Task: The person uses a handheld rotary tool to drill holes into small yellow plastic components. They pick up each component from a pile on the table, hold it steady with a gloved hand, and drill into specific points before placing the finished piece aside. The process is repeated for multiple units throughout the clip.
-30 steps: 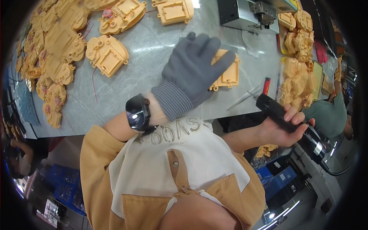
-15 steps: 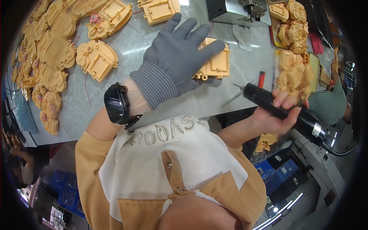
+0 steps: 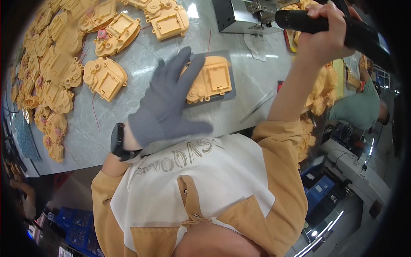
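Observation:
My right hand [image 3: 327, 36] is bare and wraps round a black electric screwdriver [image 3: 297, 21], raised at the upper right beside a metal box-shaped device [image 3: 242, 17]. The screwdriver's tip is hard to make out. My left hand [image 3: 162, 100], in a grey knit glove and slightly blurred, is open with its fingers spread. It lies over the left edge of a yellow-orange plastic housing [image 3: 217, 75]; whether it touches the part I cannot tell. Under that housing is a dark flat pad [image 3: 231, 95]. Tweezers [image 3: 259, 107] rest on the table to the right.
Many similar housings [image 3: 60, 60] crowd the left, some with thin red wires. One single housing [image 3: 105, 79] sits nearer. Behind my right arm are heaped orange parts [image 3: 323, 88]. White tissue [image 3: 255, 45] lies beneath the device. Another person [image 3: 357, 111] is at far right.
My right hand has lifted the screwdriver up and away toward the metal device. My left hand has drawn back toward me and left, its fingers uncovering more of the housing, which now appears farther left.

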Tool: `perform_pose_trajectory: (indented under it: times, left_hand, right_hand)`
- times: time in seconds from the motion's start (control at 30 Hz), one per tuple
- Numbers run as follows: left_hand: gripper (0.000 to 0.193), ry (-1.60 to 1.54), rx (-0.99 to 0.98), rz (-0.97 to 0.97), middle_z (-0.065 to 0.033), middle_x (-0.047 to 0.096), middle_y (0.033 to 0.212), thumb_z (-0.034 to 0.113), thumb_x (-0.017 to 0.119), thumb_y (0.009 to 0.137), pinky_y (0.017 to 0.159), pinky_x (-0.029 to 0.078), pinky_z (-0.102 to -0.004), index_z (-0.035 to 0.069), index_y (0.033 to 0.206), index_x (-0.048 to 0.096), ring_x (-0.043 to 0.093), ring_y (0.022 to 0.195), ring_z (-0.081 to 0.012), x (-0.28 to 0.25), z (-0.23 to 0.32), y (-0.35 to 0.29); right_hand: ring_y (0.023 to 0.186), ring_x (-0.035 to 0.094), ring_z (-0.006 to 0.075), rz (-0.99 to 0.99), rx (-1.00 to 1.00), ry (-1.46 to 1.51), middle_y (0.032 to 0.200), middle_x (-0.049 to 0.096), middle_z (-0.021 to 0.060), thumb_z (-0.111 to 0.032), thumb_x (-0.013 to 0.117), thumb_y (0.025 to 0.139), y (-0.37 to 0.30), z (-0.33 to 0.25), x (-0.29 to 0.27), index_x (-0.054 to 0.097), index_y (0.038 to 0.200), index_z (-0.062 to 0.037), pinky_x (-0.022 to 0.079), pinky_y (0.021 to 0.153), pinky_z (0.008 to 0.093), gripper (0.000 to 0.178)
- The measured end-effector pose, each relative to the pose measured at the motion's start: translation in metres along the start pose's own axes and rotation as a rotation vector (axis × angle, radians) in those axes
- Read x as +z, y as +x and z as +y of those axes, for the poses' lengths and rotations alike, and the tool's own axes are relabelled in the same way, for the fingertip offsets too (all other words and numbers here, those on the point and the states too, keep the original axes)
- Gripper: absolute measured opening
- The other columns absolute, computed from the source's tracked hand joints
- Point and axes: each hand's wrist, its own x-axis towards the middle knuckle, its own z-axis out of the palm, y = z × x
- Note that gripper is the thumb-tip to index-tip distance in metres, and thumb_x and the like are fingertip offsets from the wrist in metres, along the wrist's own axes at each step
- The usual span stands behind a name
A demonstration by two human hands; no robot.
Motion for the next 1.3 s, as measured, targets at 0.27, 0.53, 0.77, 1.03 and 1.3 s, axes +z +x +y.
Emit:
perform_pose_trajectory:
  times: [0.27,0.53,0.77,1.03,1.3]
  left_hand:
    - [0.086,0.036,0.052,0.134,-0.0181,0.035,0.128,0.042,0.075,0.055,0.101,0.023,-0.0529,0.012,0.127,0.038,0.038,0.117,-0.0336,0.017,-0.011,-0.005]
    - [0.078,-0.044,0.016,0.278,-0.0091,0.054,0.111,0.029,0.08,0.053,0.092,0.038,-0.0418,0.01,0.12,0.046,0.048,0.104,-0.0313,0.03,-0.029,-0.002]
    - [0.08,-0.089,-0.069,0.385,-0.0089,0.056,0.101,0.028,0.08,0.053,0.079,0.042,-0.0381,0.008,0.121,0.044,0.051,0.088,-0.0278,0.036,-0.031,-0.005]
    - [0.084,-0.167,-0.01,0.259,-0.0096,0.055,0.1,0.028,0.079,0.051,0.081,0.041,-0.0381,0.009,0.123,0.041,0.051,0.09,-0.0299,0.026,-0.035,-0.001]
    - [0.075,-0.187,-0.018,0.287,-0.0094,0.057,0.1,0.024,0.076,0.057,0.076,0.043,-0.0369,0.012,0.123,0.042,0.053,0.089,-0.0301,0.029,-0.038,-0.002]
  right_hand:
    - [0.045,0.047,0.0153,0.01,0.228,-0.252,0.059,0.047,0.0063,0.0,0.052,0.073,-0.017,0.001,0.012,0.045,0.101,0.0009,0.042,0.05,0.0291,0.029]
    - [0.046,0.048,0.0174,-0.056,0.14,-0.099,0.053,0.044,0.0075,0.003,0.05,0.072,-0.02,-0.03,-0.016,0.035,0.11,-0.0034,0.045,0.052,0.0344,0.041]
    - [0.047,0.049,0.0189,-0.017,0.131,-0.165,0.056,0.049,0.0112,0.011,0.053,0.068,0.009,0.022,0.003,0.044,0.098,0.0032,0.046,0.05,0.0305,0.033]
    - [0.046,0.049,0.0177,-0.102,0.315,-0.297,0.055,0.048,0.0092,0.007,0.05,0.071,-0.041,-0.003,-0.007,0.035,0.113,-0.0016,0.047,0.052,0.0355,0.045]
    - [0.039,0.047,0.0183,0.149,0.129,-0.03,0.052,0.048,0.0101,0.006,0.052,0.069,-0.002,0.002,-0.011,0.04,0.101,0.0033,0.046,0.047,0.0311,0.034]
